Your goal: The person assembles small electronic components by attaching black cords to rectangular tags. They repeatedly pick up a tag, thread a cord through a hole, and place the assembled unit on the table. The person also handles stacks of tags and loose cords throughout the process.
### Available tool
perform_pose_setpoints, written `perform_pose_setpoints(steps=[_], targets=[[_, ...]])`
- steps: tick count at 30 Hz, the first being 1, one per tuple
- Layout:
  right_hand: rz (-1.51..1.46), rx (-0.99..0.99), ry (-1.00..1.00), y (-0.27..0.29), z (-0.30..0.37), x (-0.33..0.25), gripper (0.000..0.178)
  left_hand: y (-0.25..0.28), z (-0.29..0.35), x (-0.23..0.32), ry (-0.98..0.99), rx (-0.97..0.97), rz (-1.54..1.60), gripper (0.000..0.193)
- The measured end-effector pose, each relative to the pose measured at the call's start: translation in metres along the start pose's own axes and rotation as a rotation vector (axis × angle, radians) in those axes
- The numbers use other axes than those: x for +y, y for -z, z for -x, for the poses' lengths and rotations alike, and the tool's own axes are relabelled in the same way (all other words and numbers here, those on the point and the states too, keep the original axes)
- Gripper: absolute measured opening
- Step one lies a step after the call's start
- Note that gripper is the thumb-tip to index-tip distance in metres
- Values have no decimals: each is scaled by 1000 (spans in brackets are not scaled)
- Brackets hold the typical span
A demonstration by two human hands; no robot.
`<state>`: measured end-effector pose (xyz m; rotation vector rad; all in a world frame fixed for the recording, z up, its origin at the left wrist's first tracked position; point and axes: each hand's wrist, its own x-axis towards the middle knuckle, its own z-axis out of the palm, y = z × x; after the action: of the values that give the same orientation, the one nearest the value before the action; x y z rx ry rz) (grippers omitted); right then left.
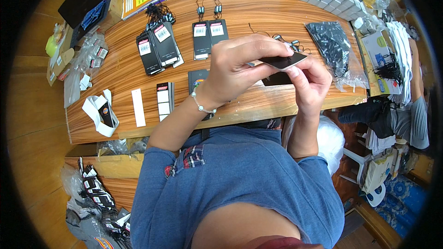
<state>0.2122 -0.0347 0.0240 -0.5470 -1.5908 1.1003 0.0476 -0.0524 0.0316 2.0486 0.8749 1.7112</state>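
We note a small dark card (280, 61) raised above the bench (263, 0), near its front edge. Our left hand (242, 62) pinches one side, grip closed down on it; our right hand (310, 82), grip likewise narrowed, pinches the other. Black tag stacks (167, 50) lie to the left.

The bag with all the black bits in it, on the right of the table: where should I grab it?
I'd pinch the loose clear plastic at its near right end, coming from the person's side. The bag lies flat and looks full further back, but that end looks thin and crumpled, so fingers could probably bunch it up.
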Motion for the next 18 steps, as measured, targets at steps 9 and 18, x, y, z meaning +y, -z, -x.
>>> perform_pose_setpoints(steps=[9,18], targets=[[151,29,76,-7,-1,-1,4,-8,4,1,-9,159,-26,28],[218,22,161,-9,-4,-5,3,-6,2,3,38,121,-85,25]])
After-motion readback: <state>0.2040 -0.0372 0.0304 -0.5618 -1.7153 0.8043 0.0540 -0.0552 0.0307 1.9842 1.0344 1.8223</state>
